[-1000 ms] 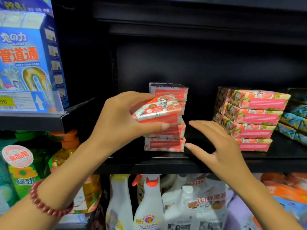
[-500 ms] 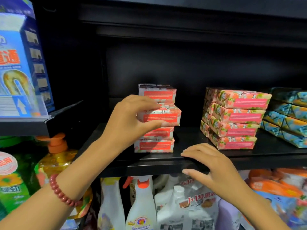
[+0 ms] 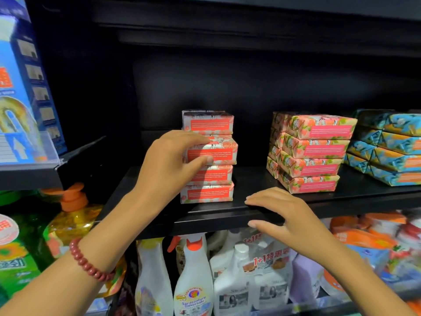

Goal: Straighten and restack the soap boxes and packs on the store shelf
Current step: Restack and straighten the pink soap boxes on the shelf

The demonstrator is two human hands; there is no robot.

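A stack of orange-and-white soap boxes (image 3: pixel 207 193) stands on the black shelf (image 3: pixel 364 197). My left hand (image 3: pixel 169 163) grips the front soap box (image 3: pixel 218 151), thumb under and fingers on top; the box lies on the front pile and juts slightly forward. A taller box (image 3: pixel 208 123) shows behind it at the top. My right hand (image 3: pixel 282 215) rests on the shelf's front edge with straight fingers, holding nothing. To the right stand a stack of pink floral soap packs (image 3: pixel 312 153) and a stack of blue soap packs (image 3: pixel 391 149).
Spray bottles (image 3: pixel 193 279) and jugs fill the shelf below. A yellow pump bottle (image 3: pixel 73 215) and green packs stand at lower left. A blue drain-cleaner box (image 3: pixel 20 99) sits on the upper left shelf. Bare shelf lies between the orange and pink stacks.
My left hand has carried the soap box from in front of the stack onto the front pile. My right hand dropped from mid-air onto the shelf's front edge.
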